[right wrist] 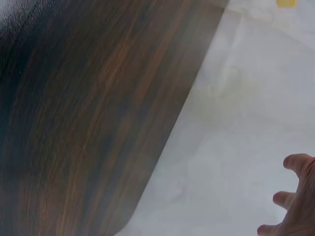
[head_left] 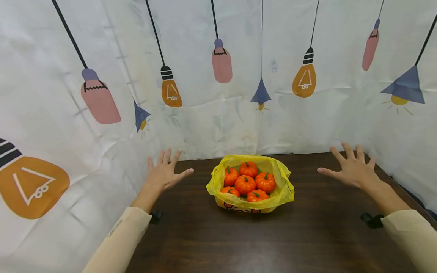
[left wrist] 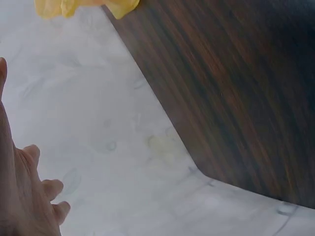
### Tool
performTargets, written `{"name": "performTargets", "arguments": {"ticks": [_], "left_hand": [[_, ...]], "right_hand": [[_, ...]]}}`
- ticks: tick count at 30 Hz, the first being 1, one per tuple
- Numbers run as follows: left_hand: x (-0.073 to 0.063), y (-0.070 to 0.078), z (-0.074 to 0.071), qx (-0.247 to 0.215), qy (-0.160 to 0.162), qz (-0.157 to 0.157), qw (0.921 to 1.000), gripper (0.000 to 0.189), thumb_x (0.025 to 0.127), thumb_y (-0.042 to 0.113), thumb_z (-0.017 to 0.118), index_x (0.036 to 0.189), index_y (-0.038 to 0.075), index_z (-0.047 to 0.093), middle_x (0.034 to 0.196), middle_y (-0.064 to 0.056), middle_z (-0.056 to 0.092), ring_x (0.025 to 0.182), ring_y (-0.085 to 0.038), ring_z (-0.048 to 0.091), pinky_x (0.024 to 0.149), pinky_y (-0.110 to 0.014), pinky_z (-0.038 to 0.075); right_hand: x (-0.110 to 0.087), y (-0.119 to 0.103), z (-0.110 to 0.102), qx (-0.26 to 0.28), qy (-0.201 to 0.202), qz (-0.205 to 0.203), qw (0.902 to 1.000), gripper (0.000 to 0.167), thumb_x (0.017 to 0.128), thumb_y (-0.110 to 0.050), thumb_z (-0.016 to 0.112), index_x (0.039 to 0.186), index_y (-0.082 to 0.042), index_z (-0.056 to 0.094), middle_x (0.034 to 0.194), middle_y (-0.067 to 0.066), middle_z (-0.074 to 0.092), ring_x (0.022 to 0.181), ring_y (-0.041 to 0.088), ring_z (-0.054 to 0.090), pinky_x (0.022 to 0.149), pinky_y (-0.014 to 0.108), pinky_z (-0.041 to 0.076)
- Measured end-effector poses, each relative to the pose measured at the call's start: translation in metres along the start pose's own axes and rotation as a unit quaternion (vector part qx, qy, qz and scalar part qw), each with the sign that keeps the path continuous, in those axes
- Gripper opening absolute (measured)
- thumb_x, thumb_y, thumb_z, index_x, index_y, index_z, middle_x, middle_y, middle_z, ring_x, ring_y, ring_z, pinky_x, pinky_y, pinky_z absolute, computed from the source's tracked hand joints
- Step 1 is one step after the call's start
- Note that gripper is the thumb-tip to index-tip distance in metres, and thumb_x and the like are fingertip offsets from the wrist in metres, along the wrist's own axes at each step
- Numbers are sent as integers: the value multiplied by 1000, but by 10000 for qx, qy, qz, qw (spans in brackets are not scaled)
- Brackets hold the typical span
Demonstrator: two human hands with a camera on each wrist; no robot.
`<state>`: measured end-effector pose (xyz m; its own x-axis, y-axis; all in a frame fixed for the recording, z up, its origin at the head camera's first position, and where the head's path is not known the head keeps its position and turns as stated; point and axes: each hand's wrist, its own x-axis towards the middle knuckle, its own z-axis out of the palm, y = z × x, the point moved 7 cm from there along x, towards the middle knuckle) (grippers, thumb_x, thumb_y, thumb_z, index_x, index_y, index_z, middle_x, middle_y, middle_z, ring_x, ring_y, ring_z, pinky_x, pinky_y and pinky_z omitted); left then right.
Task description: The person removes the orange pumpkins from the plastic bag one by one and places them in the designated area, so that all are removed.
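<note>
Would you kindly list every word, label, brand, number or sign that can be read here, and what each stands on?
No text is clear enough to quote.
Left sleeve: small dark lettering, too small and blurred to read.
Yellow bag: a black and orange print low on its front; I cannot tell whether it holds words.
</note>
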<state>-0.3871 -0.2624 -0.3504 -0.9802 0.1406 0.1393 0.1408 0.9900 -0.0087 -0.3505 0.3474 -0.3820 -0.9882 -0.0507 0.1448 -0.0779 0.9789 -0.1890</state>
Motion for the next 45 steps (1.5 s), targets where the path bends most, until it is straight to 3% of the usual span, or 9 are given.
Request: {"name": "performTargets", "arguments": {"ticks": [18,30,40,45], "left_hand": [[-28,26,21,-77,154,221,9996,103,85,91,36,166,32,12,173,-15,12,158,-43,12,116,-78,-3],[-41,41,47,-51,157,265,9995,101,85,91,38,166,35,12,173,-12,13,159,-40,11,117,-77,-2],[-47,60,70,-403,294,359,9981,96,87,86,43,165,36,16,172,-12,18,159,-38,16,116,-79,3],[-49,67,76,-551,421,360,9969,94,88,86,43,164,38,18,171,-12,21,158,-38,18,116,-78,5]], "right_hand": [[-19,-26,17,-85,25,-267,9996,107,88,-79,53,166,-18,13,169,28,3,147,66,2,97,92,7],[-31,-41,34,19,71,-377,9993,105,88,-78,55,166,-21,14,169,26,6,146,66,6,96,92,9],[-38,-63,47,252,125,-488,9984,102,90,-75,57,166,-20,19,168,26,11,146,65,11,99,91,10],[-38,-74,50,279,176,-587,9977,99,90,-74,58,165,-20,23,167,26,15,145,63,15,100,89,13]]}}
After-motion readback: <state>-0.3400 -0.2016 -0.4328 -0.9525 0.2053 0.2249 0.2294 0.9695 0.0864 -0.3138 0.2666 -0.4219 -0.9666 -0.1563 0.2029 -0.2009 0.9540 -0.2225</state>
